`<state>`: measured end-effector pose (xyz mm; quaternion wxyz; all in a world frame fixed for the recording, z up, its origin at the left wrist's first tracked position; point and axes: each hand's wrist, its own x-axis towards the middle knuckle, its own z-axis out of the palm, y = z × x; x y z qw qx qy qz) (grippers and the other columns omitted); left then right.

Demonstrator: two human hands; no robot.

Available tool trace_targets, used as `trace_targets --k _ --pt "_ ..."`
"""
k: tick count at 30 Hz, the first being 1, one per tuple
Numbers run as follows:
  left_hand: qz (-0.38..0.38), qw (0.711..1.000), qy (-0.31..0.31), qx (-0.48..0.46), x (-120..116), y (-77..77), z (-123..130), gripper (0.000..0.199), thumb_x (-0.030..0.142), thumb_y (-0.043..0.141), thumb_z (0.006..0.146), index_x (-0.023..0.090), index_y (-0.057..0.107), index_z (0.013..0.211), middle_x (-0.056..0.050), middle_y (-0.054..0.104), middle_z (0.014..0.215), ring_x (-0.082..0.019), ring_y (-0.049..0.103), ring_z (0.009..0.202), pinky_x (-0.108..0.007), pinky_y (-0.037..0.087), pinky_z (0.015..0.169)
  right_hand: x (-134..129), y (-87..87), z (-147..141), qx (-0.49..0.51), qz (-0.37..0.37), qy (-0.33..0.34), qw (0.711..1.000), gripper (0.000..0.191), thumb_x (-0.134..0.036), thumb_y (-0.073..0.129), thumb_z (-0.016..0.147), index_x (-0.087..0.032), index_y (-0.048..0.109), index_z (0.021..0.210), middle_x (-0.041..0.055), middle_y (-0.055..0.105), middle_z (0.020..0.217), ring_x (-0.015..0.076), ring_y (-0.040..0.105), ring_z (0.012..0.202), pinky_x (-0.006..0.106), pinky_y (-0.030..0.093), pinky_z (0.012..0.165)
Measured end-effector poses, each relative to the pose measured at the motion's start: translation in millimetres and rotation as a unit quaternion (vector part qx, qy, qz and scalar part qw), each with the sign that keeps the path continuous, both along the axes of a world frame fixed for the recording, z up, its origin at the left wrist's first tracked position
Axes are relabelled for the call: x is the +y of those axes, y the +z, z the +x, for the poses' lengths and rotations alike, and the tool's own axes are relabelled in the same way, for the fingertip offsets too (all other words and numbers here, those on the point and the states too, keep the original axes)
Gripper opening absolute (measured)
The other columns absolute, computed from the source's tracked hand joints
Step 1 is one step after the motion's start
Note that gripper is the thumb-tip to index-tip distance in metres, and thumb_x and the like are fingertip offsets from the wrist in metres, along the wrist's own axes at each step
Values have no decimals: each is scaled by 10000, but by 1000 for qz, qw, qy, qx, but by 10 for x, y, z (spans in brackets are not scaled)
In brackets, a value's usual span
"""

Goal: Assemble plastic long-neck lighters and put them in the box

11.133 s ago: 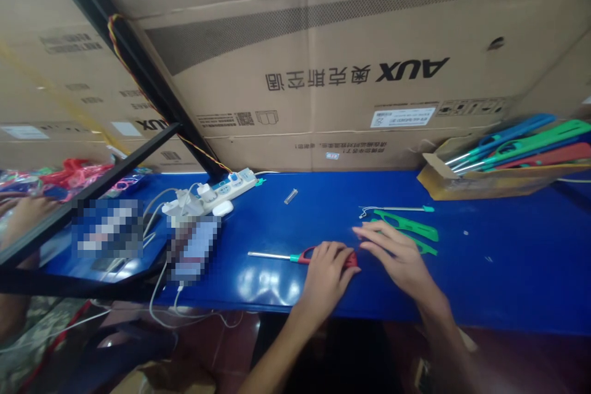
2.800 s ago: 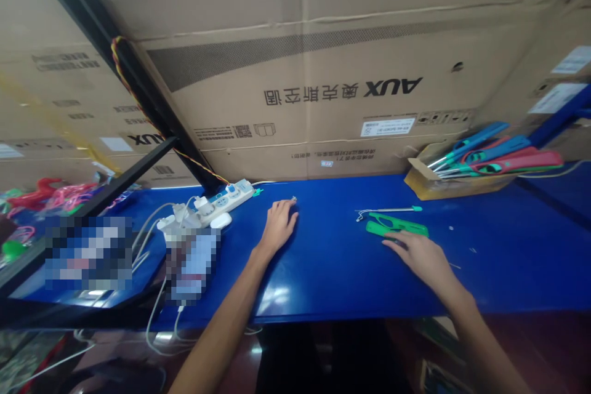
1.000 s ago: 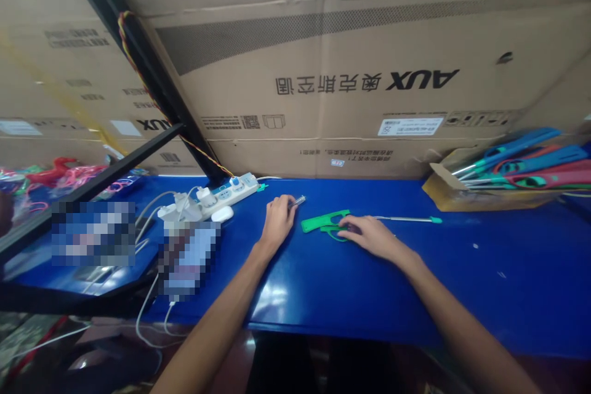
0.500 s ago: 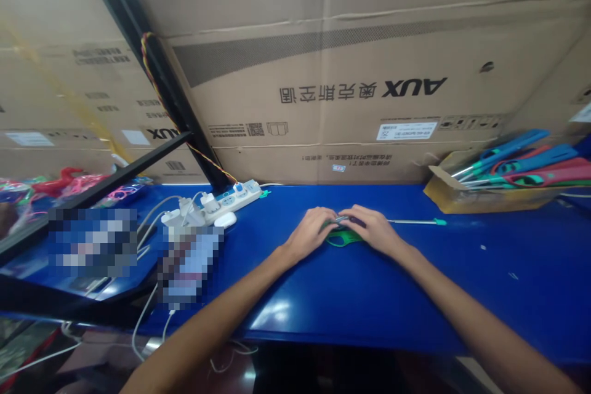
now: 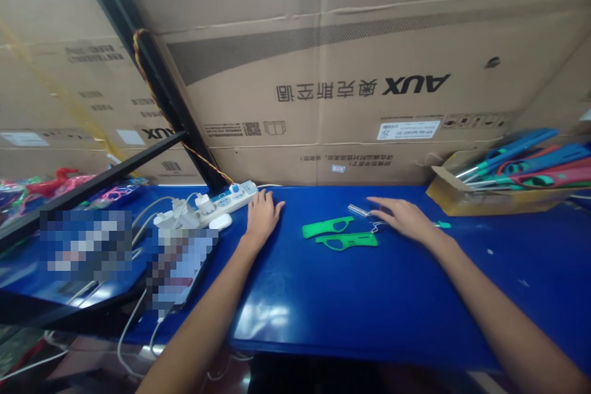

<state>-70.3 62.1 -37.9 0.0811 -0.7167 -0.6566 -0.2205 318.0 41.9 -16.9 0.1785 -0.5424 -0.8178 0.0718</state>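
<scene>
My left hand (image 5: pixel 263 217) lies by the near end of a white power strip (image 5: pixel 231 200), thumb apart from the fingers, with no held object visible. Over the blue table, my right hand (image 5: pixel 406 219) has its fingers stretched leftward beside a small clear tube (image 5: pixel 359 210). Under that hand, a thin white wire (image 5: pixel 377 226) shows. A green tip (image 5: pixel 443 225) sticks out past the wrist; the hand covers the rod behind it. Between the hands lie two green lighter-shell halves, an upper one (image 5: pixel 327 228) and a lower one (image 5: pixel 347 241), apart from each other.
An open carton (image 5: pixel 462 200) at right holds several lighters with coloured handles. White chargers (image 5: pixel 178 217) and cables crowd the left, near a blurred phone (image 5: pixel 182 274). A black metal frame (image 5: pixel 159 74) rises there. Large cardboard (image 5: pixel 323 61) stands behind the table (image 5: pixel 360 301).
My hands have parted: the left moved left to the power strip, the right moved right. What they held together has been let go, and two green shell halves now lie in the open.
</scene>
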Motion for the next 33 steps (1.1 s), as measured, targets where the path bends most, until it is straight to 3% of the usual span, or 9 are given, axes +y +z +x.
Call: trace_targets --k 2,5,8,13,17,21,26,30,33 --pt "-6 1000 16 16 14 -23 -15 413 378 533 980 61 563 1244 -282 525 1380 -432 473 1293 -559 431 1007 7 82 146 3 -18 -3 1000 503 -551 521 927 -244 661 1300 102 713 1224 311 665 1095 439 495 920" --pt "-12 999 14 35 12 -28 -10 384 402 512 989 82 595 1186 -262 558 1340 -427 481 1276 -548 440 996 5 178 354 11 -85 17 996 475 -612 622 824 -252 746 1108 68 740 1019 264 685 930 368 502 829" --pt "-13 999 -1 42 -1 -11 11 375 423 477 1002 100 614 1134 -247 604 1254 -415 510 1229 -531 451 975 0 191 449 5 -124 24 992 411 -581 684 753 -251 765 983 58 736 1002 254 678 917 345 497 808" --pt "-14 995 -87 38 -83 22 165 360 429 484 1009 142 603 1191 -168 658 1196 -339 576 1153 -462 464 964 12 160 444 -14 -129 26 991 275 -504 641 781 -247 737 791 39 747 861 239 678 812 327 484 728" --pt "11 987 -158 31 -224 79 374 402 419 496 1015 185 509 1341 -137 538 1424 -285 491 1311 -434 385 1085 -22 242 410 -17 -83 -1 996 291 -484 568 845 -232 712 874 72 749 935 263 673 850 357 470 762" --pt "74 964 -254 -34 -404 190 564 431 380 489 1025 203 429 1414 -128 504 1468 -267 455 1361 -438 342 1136 -155 344 173 -6 30 -8 999 318 -479 488 932 -229 679 980 75 743 983 255 680 863 352 468 756" --pt "102 927 -352 -86 -648 270 769 505 381 509 1015 239 348 1472 -132 474 1498 -274 433 1398 -465 351 1149 -419 356 -361 53 126 61 989 233 -391 492 975 -235 665 989 51 738 1024 217 690 871 335 494 762" --pt "80 911 -368 -166 -742 217 843 677 437 551 991 237 207 1538 -146 404 1546 -285 407 1416 -478 345 1163 -620 360 -685 228 148 74 959 180 -380 558 967 -246 676 990 47 739 1006 202 692 888 342 541 804" --pt "32 899 -383 -210 -757 182 846 662 453 531 1001 257 204 1542 -128 424 1534 -270 469 1360 -460 381 1137 -736 395 -825 407 124 39 904 162 -383 618 942 -251 676 1015 33 739 985 143 656 611 316 562 600"
